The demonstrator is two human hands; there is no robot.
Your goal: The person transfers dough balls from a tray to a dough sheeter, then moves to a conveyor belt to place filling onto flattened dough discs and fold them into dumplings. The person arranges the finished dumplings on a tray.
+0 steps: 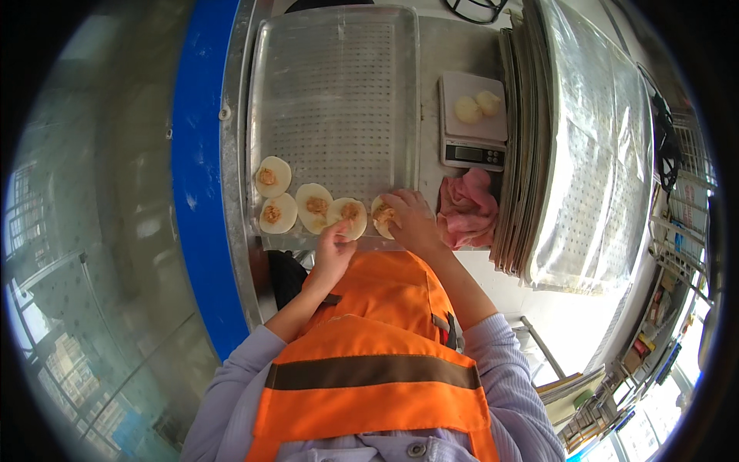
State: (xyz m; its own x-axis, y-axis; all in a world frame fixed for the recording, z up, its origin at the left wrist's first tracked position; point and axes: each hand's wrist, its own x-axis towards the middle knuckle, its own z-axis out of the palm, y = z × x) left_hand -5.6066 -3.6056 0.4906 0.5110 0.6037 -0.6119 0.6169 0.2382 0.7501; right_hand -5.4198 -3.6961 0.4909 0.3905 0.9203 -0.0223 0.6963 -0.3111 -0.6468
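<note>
Several round dough wrappers, each with a mound of minced filling, lie along the near end of a perforated metal tray (pixel 335 86). My right hand (pixel 413 219) curls over the rightmost wrapper (pixel 381 224), fingers at its far side and thumb nearer me, partly hiding it. With the fingertips of my left hand (pixel 336 251) I touch the near edge of another filled wrapper (pixel 358 211); whether they pinch it is unclear. This wrapper slightly overlaps an oval filled wrapper (pixel 312 193) to its left. Farther left are two more wrappers, one upper (pixel 280 167) and one lower (pixel 286 213).
Right of the tray, a digital kitchen scale (pixel 456 136) carries two pale dough pieces (pixel 478 107). A crumpled pink cloth (pixel 469 208) lies below it. Stacked trays (pixel 522 144) with a plastic-covered top (pixel 600 156) stand farther right. A blue strip (pixel 199 144) runs along the left.
</note>
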